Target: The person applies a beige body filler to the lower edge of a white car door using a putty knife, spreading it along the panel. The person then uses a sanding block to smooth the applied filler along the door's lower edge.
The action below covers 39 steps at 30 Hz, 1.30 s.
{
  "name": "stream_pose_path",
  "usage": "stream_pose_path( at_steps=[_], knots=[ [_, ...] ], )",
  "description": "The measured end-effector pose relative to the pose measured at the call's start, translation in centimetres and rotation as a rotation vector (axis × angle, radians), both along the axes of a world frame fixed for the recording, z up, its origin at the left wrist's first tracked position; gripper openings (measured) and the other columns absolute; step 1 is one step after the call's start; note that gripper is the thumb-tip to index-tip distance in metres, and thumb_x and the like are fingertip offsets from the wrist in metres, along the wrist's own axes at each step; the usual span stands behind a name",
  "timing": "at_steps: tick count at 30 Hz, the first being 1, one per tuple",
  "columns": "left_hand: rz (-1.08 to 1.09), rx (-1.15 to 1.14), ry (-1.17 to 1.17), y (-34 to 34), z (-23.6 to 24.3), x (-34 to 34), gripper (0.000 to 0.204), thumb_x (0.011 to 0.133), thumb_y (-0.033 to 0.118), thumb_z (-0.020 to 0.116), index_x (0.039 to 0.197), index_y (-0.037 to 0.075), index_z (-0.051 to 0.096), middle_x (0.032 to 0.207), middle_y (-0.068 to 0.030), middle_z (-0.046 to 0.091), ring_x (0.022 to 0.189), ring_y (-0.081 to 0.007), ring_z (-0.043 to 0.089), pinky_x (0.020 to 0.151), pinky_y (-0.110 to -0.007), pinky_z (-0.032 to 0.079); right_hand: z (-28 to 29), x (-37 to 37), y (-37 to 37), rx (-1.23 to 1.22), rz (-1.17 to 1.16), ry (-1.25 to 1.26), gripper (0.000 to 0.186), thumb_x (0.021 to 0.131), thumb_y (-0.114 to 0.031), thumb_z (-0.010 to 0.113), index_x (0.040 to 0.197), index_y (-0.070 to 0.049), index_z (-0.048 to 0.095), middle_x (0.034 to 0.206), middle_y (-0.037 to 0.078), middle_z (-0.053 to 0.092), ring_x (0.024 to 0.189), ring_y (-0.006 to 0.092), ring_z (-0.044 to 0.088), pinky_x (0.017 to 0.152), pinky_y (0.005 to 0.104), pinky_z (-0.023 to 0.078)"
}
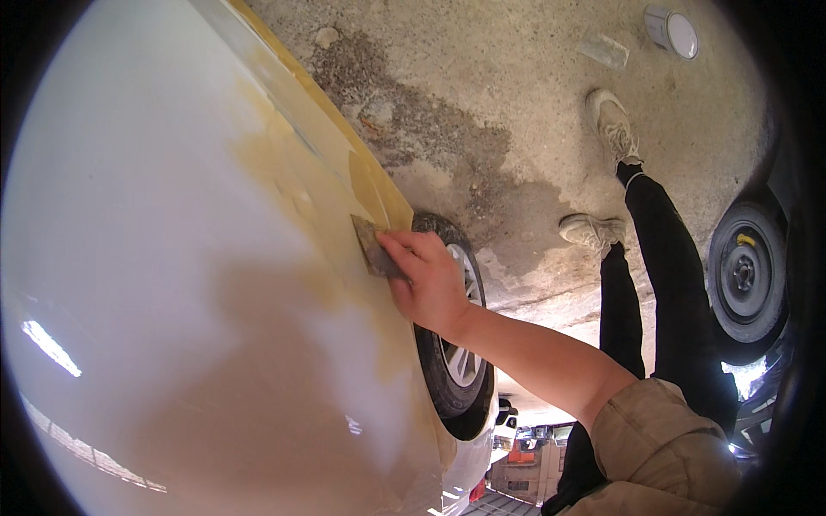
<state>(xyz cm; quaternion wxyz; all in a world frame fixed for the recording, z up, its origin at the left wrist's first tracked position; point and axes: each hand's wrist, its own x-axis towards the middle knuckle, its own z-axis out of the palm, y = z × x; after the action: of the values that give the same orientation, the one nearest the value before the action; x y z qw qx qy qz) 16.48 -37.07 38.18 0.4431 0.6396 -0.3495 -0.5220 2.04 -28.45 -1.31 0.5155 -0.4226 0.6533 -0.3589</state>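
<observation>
My right hand (430, 279) reaches in from the lower right, its bare forearm coming out of a rolled tan sleeve. The fingers pinch a flat, dark grey-brown piece (372, 248), like a stiff scraper or a folded sheet of sandpaper; which one I cannot tell. That piece lies against a glossy pale car panel (129, 215) near its edge. Around it the panel carries a smooth tan-yellow patch (288, 172) that fades into the white paint. A darker, wet-looking streak (366, 185) runs beside the piece. My left hand is out of view.
A car wheel (460, 361) sits just beyond my hand. My legs in black trousers (667, 267) and pale shoes (613, 125) stand on concrete (516, 77) with a dark damp stain. A metal can (671, 33) stands at the far right; a spare wheel (744, 271) is at the right.
</observation>
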Motion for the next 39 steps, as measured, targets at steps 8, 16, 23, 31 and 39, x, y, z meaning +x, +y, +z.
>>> stream_pose_path(
  at_steps=[8, 16, 23, 31, 39],
  knots=[
    [0.0, -0.015, -0.004, 0.1, 0.0, -0.1, 0.041, 0.112, 0.035, 0.048, 0.089, 0.004, 0.06, 0.069, -0.0089, 0.058, 0.047, -0.0133, 0.048, 0.038, -0.029, 0.04, 1.0, -0.6, -0.1, 0.034, 0.057, -0.014, 0.072, 0.068, 0.008, 0.066, 0.139, -0.004, 0.065, 0.13, 0.015, 0.065, 0.113, 0.0351, 0.063, 0.095, 0.0431, 0.055],
    [-0.001, -0.018, -0.007, 0.0, 0.1, -0.2, 0.041, 0.113, 0.035, 0.048, 0.089, 0.004, 0.06, 0.068, -0.0088, 0.058, 0.046, -0.0129, 0.048, 0.038, -0.029, 0.039, 2.1, -1.4, -0.2, 0.084, 0.123, -0.081, 0.074, 0.068, 0.004, 0.07, 0.141, -0.005, 0.064, 0.129, 0.014, 0.065, 0.112, 0.0349, 0.063, 0.096, 0.0429, 0.055],
    [-0.006, -0.014, -0.01, 0.1, 0.2, -0.4, 0.041, 0.113, 0.035, 0.048, 0.089, 0.004, 0.06, 0.068, -0.0086, 0.058, 0.046, -0.0126, 0.047, 0.037, -0.028, 0.038, 2.7, -1.8, 0.2, 0.093, 0.133, -0.13, 0.073, 0.07, 0.002, 0.069, 0.143, -0.004, 0.062, 0.126, 0.016, 0.065, 0.113, 0.036, 0.063, 0.097, 0.043, 0.055],
    [-0.012, -0.011, -0.013, 0.2, 0.5, -0.6, 0.041, 0.113, 0.035, 0.048, 0.089, 0.004, 0.059, 0.067, -0.0085, 0.057, 0.045, -0.0122, 0.046, 0.036, -0.028, 0.038, 4.3, -2.1, 1.2, 0.089, 0.13, -0.175, 0.069, 0.072, 0.002, 0.067, 0.141, -0.002, 0.063, 0.126, 0.017, 0.066, 0.113, 0.0362, 0.064, 0.095, 0.0423, 0.055],
    [-0.012, -0.008, -0.03, 0.5, 1.0, -0.9, 0.041, 0.113, 0.035, 0.048, 0.089, 0.004, 0.059, 0.066, -0.0084, 0.057, 0.044, -0.0118, 0.046, 0.035, -0.028, 0.037, 5.6, -2.0, 2.3, 0.069, 0.115, -0.196, 0.07, 0.073, 0.0, 0.067, 0.143, -0.004, 0.062, 0.126, 0.014, 0.065, 0.109, 0.0355, 0.062, 0.092, 0.0429, 0.057]
  ],
)
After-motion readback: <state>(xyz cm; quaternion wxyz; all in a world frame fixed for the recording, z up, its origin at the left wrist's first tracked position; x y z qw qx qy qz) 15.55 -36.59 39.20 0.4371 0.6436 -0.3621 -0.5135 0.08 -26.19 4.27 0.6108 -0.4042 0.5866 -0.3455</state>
